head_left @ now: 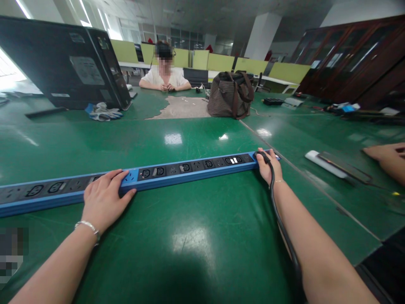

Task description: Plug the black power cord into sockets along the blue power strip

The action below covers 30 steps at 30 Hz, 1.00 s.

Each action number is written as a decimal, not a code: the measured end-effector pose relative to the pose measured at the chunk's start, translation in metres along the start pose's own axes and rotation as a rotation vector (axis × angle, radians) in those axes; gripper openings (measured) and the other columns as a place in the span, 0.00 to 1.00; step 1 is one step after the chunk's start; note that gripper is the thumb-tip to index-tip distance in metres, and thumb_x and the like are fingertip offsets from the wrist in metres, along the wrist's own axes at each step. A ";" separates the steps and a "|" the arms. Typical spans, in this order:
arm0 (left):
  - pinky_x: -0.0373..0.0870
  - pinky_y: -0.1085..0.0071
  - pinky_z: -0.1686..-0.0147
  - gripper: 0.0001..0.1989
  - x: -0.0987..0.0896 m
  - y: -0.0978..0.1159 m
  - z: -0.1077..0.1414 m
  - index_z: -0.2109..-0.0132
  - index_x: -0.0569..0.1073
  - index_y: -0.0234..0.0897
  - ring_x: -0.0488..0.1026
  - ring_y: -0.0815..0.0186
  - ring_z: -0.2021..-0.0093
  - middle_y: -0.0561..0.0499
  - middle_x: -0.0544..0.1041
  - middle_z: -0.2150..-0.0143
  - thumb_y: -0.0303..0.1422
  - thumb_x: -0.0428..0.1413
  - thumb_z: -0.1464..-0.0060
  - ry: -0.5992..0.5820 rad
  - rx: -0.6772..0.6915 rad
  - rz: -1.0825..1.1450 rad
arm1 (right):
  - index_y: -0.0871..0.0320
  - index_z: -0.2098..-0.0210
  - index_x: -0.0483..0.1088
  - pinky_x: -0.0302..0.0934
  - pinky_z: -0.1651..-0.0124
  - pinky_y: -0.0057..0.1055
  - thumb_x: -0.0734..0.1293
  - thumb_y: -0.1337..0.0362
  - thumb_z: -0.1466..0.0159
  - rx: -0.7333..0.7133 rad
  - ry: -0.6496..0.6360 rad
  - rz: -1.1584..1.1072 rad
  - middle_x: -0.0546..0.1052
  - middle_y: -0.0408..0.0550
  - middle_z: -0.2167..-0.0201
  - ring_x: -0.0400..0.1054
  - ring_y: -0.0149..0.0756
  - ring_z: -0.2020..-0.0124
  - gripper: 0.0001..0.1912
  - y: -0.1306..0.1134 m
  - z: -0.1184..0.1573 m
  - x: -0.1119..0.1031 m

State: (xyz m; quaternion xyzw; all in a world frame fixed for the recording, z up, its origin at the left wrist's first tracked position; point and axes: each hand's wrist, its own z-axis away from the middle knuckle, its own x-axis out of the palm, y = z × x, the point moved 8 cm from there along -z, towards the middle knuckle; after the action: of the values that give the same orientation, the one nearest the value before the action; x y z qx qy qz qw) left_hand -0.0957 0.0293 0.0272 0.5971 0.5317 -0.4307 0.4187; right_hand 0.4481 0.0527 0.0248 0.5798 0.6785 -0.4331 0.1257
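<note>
Your left hand [103, 198] lies open across the long, blue, apparently metal power strip [202, 175] spanning beneath both hands; your right hand [273, 169] closes round the black moulded plug [262, 156] at its right end, seating unclear, sockets [185, 168] between hands unfilled.

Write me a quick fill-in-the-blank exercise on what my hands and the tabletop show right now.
The left hand rests on the long power strip, whose casing is coloured ____.
The right hand holds the plug, and the cable running from it is coloured ____.
The tabletop is coloured ____.
As pictured, the bag stands to the ____ of the computer case.

Missing words: blue; black; green; right.
</note>
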 end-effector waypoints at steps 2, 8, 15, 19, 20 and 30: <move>0.55 0.53 0.42 0.28 0.000 0.000 0.000 0.40 0.62 0.36 0.62 0.50 0.42 0.42 0.64 0.39 0.46 0.42 0.42 -0.009 0.002 -0.005 | 0.55 0.48 0.72 0.50 0.37 0.51 0.57 0.48 0.38 -0.026 -0.016 0.024 0.73 0.52 0.46 0.53 0.51 0.36 0.26 -0.004 0.001 -0.002; 0.53 0.52 0.41 0.29 -0.001 0.009 0.002 0.39 0.62 0.33 0.61 0.49 0.40 0.40 0.64 0.38 0.45 0.42 0.42 0.024 0.009 -0.034 | 0.54 0.49 0.72 0.50 0.38 0.55 0.57 0.50 0.38 0.078 -0.005 0.038 0.73 0.52 0.46 0.56 0.53 0.38 0.25 -0.007 0.004 -0.004; 0.41 0.54 0.35 0.35 0.010 0.056 0.012 0.36 0.54 0.21 0.51 0.51 0.33 0.33 0.59 0.35 0.42 0.43 0.44 0.095 0.037 -0.058 | 0.56 0.49 0.72 0.47 0.38 0.54 0.57 0.55 0.36 0.091 0.045 0.048 0.74 0.53 0.48 0.58 0.50 0.39 0.22 -0.011 0.007 0.000; 0.43 0.49 0.36 0.35 0.008 0.073 0.011 0.36 0.53 0.16 0.50 0.45 0.33 0.28 0.56 0.35 0.41 0.43 0.43 0.157 -0.038 -0.045 | 0.56 0.51 0.74 0.47 0.38 0.53 0.57 0.55 0.37 0.084 0.065 0.064 0.76 0.55 0.51 0.61 0.49 0.42 0.22 -0.014 0.006 -0.002; 0.44 0.48 0.37 0.35 0.006 0.079 0.011 0.36 0.53 0.17 0.49 0.45 0.33 0.29 0.55 0.34 0.41 0.42 0.43 0.169 -0.036 -0.040 | 0.57 0.52 0.74 0.47 0.38 0.52 0.57 0.54 0.37 0.085 0.075 0.059 0.76 0.55 0.52 0.62 0.49 0.43 0.22 -0.014 0.005 -0.003; 0.46 0.51 0.36 0.28 0.009 0.131 0.013 0.36 0.58 0.33 0.54 0.52 0.34 0.42 0.60 0.34 0.36 0.46 0.42 0.167 0.269 -0.025 | 0.57 0.60 0.77 0.56 0.42 0.45 0.58 0.56 0.40 0.026 0.149 -0.001 0.79 0.52 0.59 0.68 0.45 0.49 0.19 -0.017 0.001 -0.008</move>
State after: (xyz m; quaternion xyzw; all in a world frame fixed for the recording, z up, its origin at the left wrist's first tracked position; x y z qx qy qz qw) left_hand 0.0346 0.0083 0.0203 0.6747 0.5097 -0.4520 0.2840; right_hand 0.4345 0.0475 0.0368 0.6117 0.6806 -0.3976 0.0675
